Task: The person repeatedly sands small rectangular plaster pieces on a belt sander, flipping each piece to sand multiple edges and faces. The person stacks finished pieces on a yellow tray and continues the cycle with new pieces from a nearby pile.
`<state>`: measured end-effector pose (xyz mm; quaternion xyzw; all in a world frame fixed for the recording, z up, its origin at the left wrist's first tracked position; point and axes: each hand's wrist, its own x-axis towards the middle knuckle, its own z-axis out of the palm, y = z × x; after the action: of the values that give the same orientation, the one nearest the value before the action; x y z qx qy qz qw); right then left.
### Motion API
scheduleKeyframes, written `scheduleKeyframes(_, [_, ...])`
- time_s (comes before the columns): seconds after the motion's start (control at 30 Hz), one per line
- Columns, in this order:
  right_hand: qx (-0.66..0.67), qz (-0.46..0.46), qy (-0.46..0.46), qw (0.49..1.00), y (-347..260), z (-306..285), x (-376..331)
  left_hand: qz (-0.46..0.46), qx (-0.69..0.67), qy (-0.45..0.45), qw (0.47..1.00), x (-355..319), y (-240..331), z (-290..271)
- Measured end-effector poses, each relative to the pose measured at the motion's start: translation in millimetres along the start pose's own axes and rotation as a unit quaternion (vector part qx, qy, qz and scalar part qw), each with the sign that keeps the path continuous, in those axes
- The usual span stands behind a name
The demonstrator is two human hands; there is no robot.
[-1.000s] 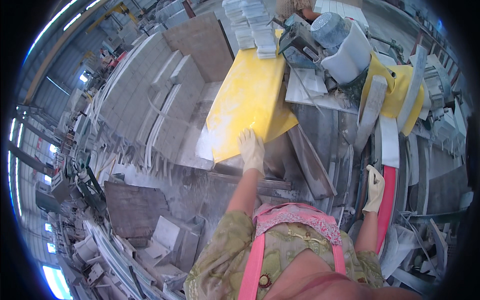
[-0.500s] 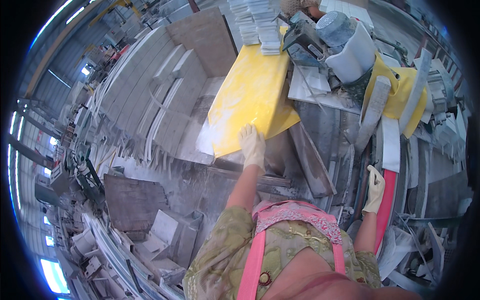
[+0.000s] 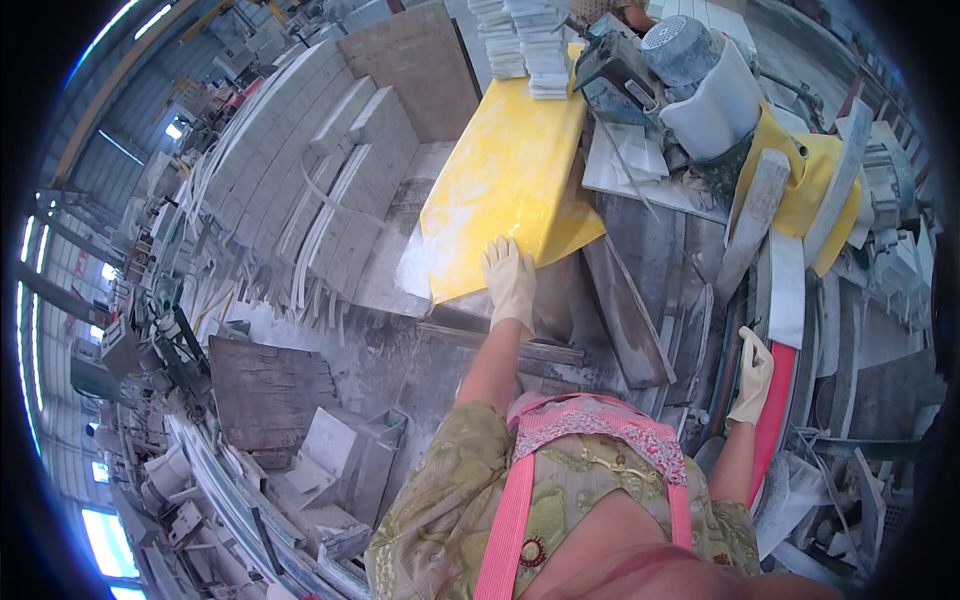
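Left hand (image 3: 509, 282), gloved, lying flat with fingers extended on the near edge of the yellow slab (image 3: 505, 175); pressing on it, not gripping anything. Yellow slab lying on the machine bed (image 3: 600, 300), long side running away from the person, near corner overhanging a grey stone piece (image 3: 625, 310). Stacks of small white tiles (image 3: 530, 45) sitting at the slab's far end. Right hand (image 3: 752, 375), gloved, resting with fingers curled loosely against a red rail (image 3: 772, 425) at the right edge of the machine bed; firmness of grip not determinable. Saw motor with white guard (image 3: 705, 85) standing just beyond the slab's right side, beside a yellow housing (image 3: 800, 190). White stone strips (image 3: 310, 180) leaning in rows to the left, well apart from both hands.
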<state>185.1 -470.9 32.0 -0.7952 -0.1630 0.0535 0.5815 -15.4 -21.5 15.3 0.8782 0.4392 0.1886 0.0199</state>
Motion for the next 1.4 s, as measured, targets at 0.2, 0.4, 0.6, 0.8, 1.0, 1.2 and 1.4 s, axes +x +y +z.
scheduleKeyframes(0.2, [-0.007, -0.001, 0.000, 1.000, -3.5, -0.4, -0.7, 0.000, -0.011, -0.005, 1.000, 0.7, 0.1, -0.7])
scheduleKeyframes(0.4, [-0.007, -0.009, 0.003, 1.000, -10.0, -0.1, -1.8, -0.005, -0.011, -0.009, 1.000, 0.1, 1.3, -2.8])
scheduleKeyframes(0.6, [0.002, -0.005, 0.006, 1.000, -11.0, 1.2, -2.4, -0.001, 0.002, -0.012, 1.000, -0.1, -1.3, 0.2])
scheduleKeyframes(0.8, [-0.026, -0.029, 0.022, 0.999, -11.3, 1.0, -0.8, 0.014, -0.012, 0.020, 1.000, 3.4, -5.3, 8.8])
scheduleKeyframes(1.0, [-0.014, -0.023, 0.023, 0.999, -13.6, 1.3, -2.6, 0.021, -0.026, 0.027, 0.999, 1.6, -6.8, 7.3])
scheduleKeyframes(1.2, [-0.017, -0.022, 0.033, 0.999, -13.8, 2.2, -1.9, 0.038, -0.013, 0.049, 0.998, -0.1, -6.9, 8.3])
scheduleKeyframes(1.4, [-0.011, -0.014, 0.035, 0.999, -18.3, 2.3, -3.8, 0.028, -0.019, 0.037, 0.999, 0.5, -8.7, 12.1])
